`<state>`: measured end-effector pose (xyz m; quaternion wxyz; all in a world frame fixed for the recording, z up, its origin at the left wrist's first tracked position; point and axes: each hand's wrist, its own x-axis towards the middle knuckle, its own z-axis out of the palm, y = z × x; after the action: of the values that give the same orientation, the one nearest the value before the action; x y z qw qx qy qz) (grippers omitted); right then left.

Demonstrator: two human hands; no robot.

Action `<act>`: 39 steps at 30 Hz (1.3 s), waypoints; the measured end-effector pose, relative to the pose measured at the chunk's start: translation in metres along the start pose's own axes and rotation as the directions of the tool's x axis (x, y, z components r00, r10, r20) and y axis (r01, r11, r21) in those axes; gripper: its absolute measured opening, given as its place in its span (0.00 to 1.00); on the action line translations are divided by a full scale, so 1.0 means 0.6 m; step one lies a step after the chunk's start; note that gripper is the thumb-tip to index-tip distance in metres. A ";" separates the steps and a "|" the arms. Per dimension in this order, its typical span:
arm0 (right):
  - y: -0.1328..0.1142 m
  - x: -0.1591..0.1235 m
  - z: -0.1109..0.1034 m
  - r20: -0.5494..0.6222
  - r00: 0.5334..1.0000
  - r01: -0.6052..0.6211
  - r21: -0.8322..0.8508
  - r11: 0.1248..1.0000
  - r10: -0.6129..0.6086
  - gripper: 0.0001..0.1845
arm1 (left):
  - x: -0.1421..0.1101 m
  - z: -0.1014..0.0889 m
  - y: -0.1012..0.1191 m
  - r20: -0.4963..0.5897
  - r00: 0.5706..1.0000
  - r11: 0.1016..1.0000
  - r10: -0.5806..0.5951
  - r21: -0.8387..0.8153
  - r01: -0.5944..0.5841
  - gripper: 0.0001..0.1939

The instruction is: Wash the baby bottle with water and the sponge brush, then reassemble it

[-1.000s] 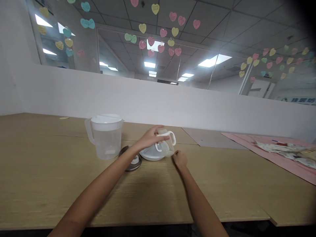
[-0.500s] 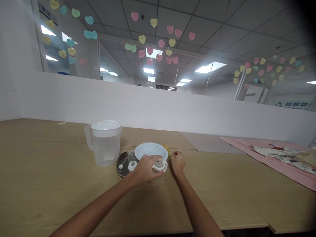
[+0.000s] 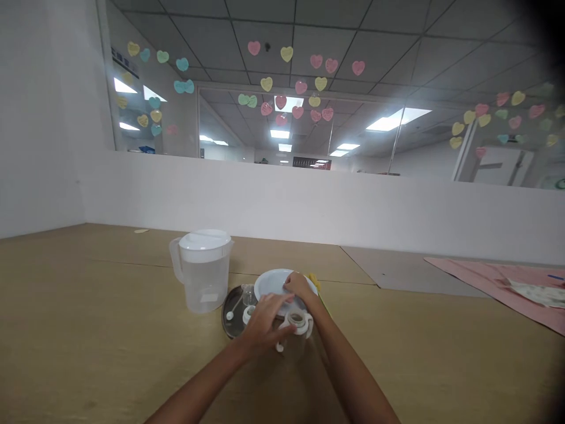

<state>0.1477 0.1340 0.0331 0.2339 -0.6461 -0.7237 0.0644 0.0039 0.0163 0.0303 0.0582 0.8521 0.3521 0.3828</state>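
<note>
a wood-coloured table (image 3: 110, 330) fills most of the lower view, and toward its right end lies a pink cloth (image 3: 468, 274), well apart from both hands. left of the middle stands a clear pitcher (image 3: 205, 282), upright under a white lid, its handle turned left. just to the right of it are a white bowl (image 3: 265, 285) and, against the bowl's near left side, a round dark tray (image 3: 236, 325). the left hand (image 3: 263, 324) is clasped on a clear two-handled bottle (image 3: 302, 330), thumb on the near side of the white collar and fingers on the far side. that bottle is roughly upright, its open mouth facing up, on the near side of the bowl (whether its base touches the table i cannot tell). the right hand (image 3: 302, 287) is over the bowl, beyond the bottle, its fingers drawn together; whether they pinch anything i cannot tell. its forearm passes just right of the bottle's handle. on the tray sit a clear dome (image 3: 248, 296), a white ring (image 3: 247, 318) near the left fingers, and a thin stick with a white knob (image 3: 229, 315).
</note>
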 end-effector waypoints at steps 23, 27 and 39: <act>-0.091 -0.073 -0.168 -0.366 0.904 0.332 0.273 0.903 -0.221 0.06 | -0.007 -0.045 -0.124 -0.038 0.761 0.632 -0.648 0.532 0.564 0.11; -0.095 -0.079 -0.169 -0.397 0.881 0.376 0.261 0.889 -0.257 0.08 | 0.000 -0.061 -0.107 -0.122 0.769 0.616 -0.627 0.527 0.586 0.14; -0.104 -0.112 -0.196 -0.445 0.882 0.388 0.498 0.776 -0.155 0.07 | 0.021 -0.048 -0.070 -0.240 0.940 0.958 -0.242 -0.215 0.192 0.14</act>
<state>0.1448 0.0351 0.1443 0.5594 -0.4314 -0.6979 0.1179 -0.0335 0.0506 0.0426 0.1330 0.7399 0.4111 0.5156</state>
